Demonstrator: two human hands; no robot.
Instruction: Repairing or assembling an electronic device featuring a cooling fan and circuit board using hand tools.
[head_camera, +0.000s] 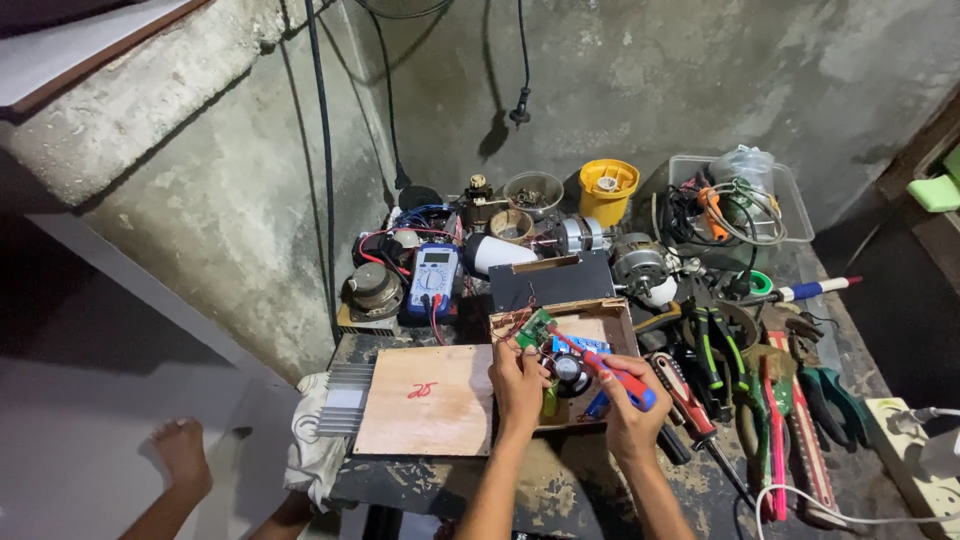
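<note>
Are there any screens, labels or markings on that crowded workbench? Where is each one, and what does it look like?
Blue handheld multimeter: back left of the bench, grey rectangular screen above a round dial.
Pale plywood board: front left, flat, with a small red handwritten mark near its middle.
No packages or signs can be made out.

One screen: blue multimeter (433, 281) at the back left of the bench, lying face up against the wall clutter, small pale grey rectangular display at its top, round dial below, red and black leads trailing off it. One marking: red handwritten scrawl (421, 390) near the middle of the bare plywood board (425, 400), front left. Clear plastic tub (790, 200) back right, stuffed with cables. No printed labels or signs legible from here.
</note>
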